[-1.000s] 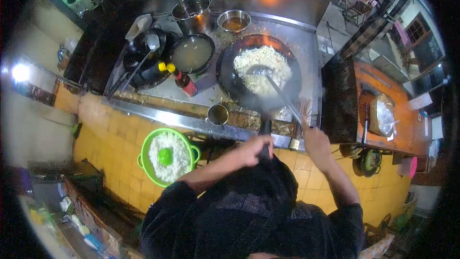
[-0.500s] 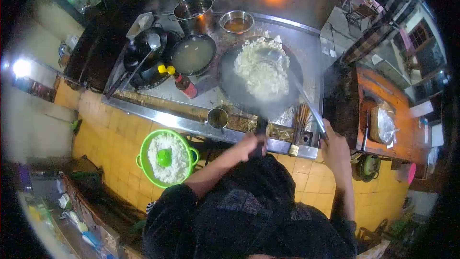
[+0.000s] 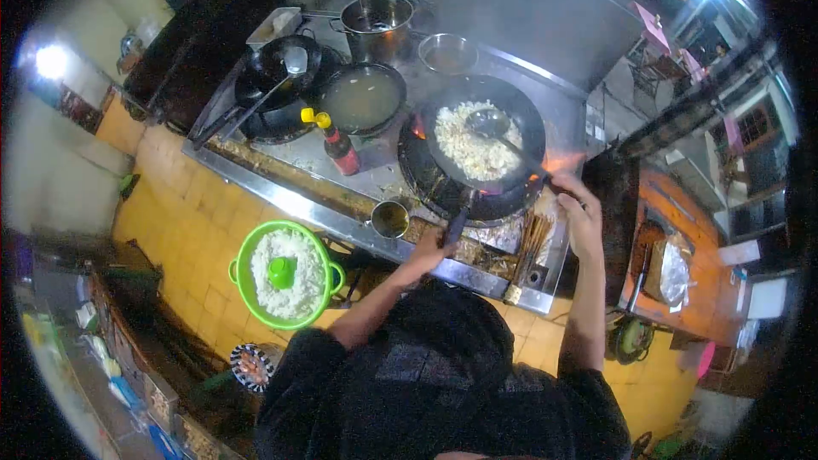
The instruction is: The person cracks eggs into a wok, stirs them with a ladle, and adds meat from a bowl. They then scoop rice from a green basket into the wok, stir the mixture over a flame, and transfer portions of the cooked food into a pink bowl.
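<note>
The left hand [image 3: 430, 249] has its grip closed on the wok handle [image 3: 456, 223]; the wok [image 3: 477, 146] lies at 1 o'clock from it, over flame. The right hand [image 3: 579, 209] grips the ladle [image 3: 511, 138], whose bowl rests in the rice [image 3: 469, 149] at 10 o'clock.

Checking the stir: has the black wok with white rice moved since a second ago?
Yes. The black wok is lifted and tilted off the burner, against the steel cup.
</note>
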